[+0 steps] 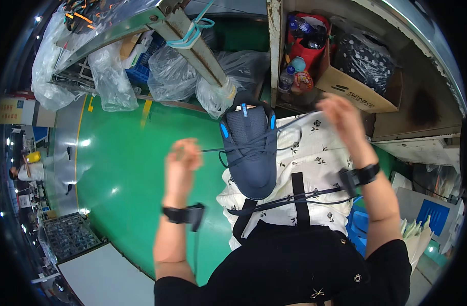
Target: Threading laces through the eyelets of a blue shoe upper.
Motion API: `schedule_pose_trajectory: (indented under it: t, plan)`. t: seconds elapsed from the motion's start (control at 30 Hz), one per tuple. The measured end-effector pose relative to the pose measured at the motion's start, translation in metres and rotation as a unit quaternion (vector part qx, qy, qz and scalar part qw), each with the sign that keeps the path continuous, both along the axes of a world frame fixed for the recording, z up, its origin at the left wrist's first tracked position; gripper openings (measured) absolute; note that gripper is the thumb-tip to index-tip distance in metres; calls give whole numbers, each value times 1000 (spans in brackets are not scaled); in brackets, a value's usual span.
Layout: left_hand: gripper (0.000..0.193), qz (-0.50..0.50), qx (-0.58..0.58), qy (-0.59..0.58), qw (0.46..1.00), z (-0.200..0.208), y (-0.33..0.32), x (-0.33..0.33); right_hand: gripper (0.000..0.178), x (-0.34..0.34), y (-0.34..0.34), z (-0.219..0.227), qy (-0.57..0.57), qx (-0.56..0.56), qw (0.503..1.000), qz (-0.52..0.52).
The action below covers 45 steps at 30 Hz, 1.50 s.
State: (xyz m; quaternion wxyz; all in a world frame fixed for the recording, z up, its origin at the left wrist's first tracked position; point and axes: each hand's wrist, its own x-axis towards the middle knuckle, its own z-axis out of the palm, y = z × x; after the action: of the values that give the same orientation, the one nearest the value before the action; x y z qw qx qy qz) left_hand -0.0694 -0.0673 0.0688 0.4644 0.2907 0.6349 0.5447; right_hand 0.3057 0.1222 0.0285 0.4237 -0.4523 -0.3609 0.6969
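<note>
A dark navy sneaker (252,173) with bright blue accents rests upright over my lap, its toe toward me. My left hand (184,155), somewhat blurred, is closed on one end of a dark shoelace, which runs taut from the shoe's left side. Up and to the right, my right hand (341,116) pinches the other end, stretched out from the lacing; motion blurs its fingers. Loose loops of lace hang beside the shoe. Several more dark laces (274,205) lie across my lap, nearer to me than the toe.
A rusty metal post (192,48) with light-blue cord stands just beyond the shoe. Clear plastic bags (172,71) sit beneath the frame. At the right, a cubby holds a cardboard box (358,84), a red bag (311,48) and bottles. A white-topped table (108,275) is at lower left.
</note>
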Motion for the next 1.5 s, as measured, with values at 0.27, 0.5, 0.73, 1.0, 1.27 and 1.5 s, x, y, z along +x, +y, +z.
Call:
schedule_pose_trajectory:
  t: [0.27, 0.5, 0.73, 1.0, 1.27, 1.5]
  plan:
    - [12, 289, 65, -18, 955, 7, -157, -275, 19, 252, 44, -21, -63, 143, 939, -306]
    - [10, 35, 34, 304, 952, -51, 11, -26, 10, -76, -31, -10, -82, 114, 988, 67]
    - [5, -24, 24, 132, 991, -48, 23, 67, 10, -92, -85, -36, -148, 57, 978, 134]
    - [8, 29, -15, 156, 987, -33, 11, 78, 10, -100, -68, -3, -382, 229, 871, 207]
    - [5, 51, -24, 333, 941, -24, 12, 70, 14, -107, -51, 9, -482, 602, 581, 261]
    - [7, 42, -40, 434, 899, -18, 13, 70, 28, -97, -24, 36, -401, 657, 564, 297]
